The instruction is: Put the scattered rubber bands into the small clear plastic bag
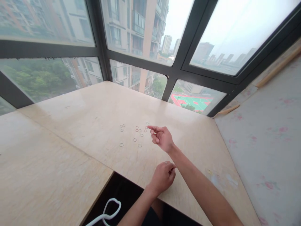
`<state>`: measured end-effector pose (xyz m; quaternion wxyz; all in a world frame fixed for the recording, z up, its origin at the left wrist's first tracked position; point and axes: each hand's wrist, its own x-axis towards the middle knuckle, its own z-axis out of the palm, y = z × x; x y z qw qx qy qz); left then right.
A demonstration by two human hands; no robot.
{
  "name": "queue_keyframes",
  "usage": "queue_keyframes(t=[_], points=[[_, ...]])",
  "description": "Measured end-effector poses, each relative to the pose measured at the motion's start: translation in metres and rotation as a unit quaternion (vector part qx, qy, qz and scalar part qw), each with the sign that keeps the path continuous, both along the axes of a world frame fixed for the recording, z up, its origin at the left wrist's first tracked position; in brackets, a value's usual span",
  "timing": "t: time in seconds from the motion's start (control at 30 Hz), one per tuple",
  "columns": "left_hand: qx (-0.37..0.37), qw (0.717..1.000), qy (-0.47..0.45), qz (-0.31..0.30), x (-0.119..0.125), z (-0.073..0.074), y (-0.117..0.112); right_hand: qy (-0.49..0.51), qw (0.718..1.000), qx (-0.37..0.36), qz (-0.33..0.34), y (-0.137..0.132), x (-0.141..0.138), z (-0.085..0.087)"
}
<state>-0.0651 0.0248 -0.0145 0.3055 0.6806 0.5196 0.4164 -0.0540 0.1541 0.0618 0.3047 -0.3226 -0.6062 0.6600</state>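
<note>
Several small metal rings (138,129) lie scattered on the pale stone-look tabletop (98,103). My right hand (161,137) reaches toward them with the index finger stretched out and the other fingers curled, its fingertip right beside the nearest rings; nothing shows in it. My left hand (163,176) rests closer to me near the table's front edge, fingers pinched together on a small ring (166,162) that shows at the fingertips.
Large dark-framed windows (174,67) rise right behind the table. A second tabletop section (42,175) lies to the left. A white cable (108,213) hangs below the table edge. A floral-patterned surface (265,138) fills the right side.
</note>
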Motion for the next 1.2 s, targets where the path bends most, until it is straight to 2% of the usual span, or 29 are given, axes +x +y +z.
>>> queue_keyframes(t=[0.03,0.07,0.17,0.23,0.37,0.53,0.63,0.73,0.83,0.9,1.07,1.2], points=[[0.000,1.000,-0.004,0.000,0.000,0.000,0.000,-0.100,0.994,0.053,-0.002,0.012,-0.017,-0.004],[-0.002,1.000,-0.008,0.002,0.000,0.000,0.000,-0.140,0.988,0.066,0.000,0.022,-0.033,-0.009],[-0.006,1.000,-0.021,0.013,-0.001,0.000,0.000,-0.221,0.970,0.103,-0.001,0.049,-0.069,-0.025],[-0.008,0.999,-0.030,0.016,-0.001,-0.001,0.001,-0.278,0.951,0.136,0.002,0.063,-0.082,-0.033],[-0.016,0.999,-0.043,0.026,0.000,-0.002,0.002,-0.387,0.902,0.189,0.022,0.082,-0.090,-0.042],[-0.031,0.998,-0.045,0.042,0.000,0.000,0.003,-0.474,0.846,0.235,0.070,0.091,-0.099,-0.045],[-0.036,0.997,-0.051,0.044,-0.001,0.002,0.003,-0.503,0.820,0.254,0.101,0.092,-0.108,-0.044],[-0.034,0.997,-0.057,0.045,-0.001,0.003,0.004,-0.515,0.807,0.261,0.129,0.093,-0.112,-0.042],[-0.033,0.997,-0.058,0.047,-0.002,0.003,0.004,-0.507,0.809,0.263,0.137,0.093,-0.109,-0.041],[-0.031,0.997,-0.058,0.047,-0.002,0.003,0.004,-0.490,0.821,0.260,0.132,0.092,-0.103,-0.042],[-0.019,0.996,-0.067,0.050,-0.001,-0.001,0.003,-0.411,0.878,0.231,0.086,0.086,-0.081,-0.047],[-0.016,0.995,-0.082,0.049,-0.001,-0.004,0.005,-0.334,0.925,0.172,0.051,0.075,-0.055,-0.040]])
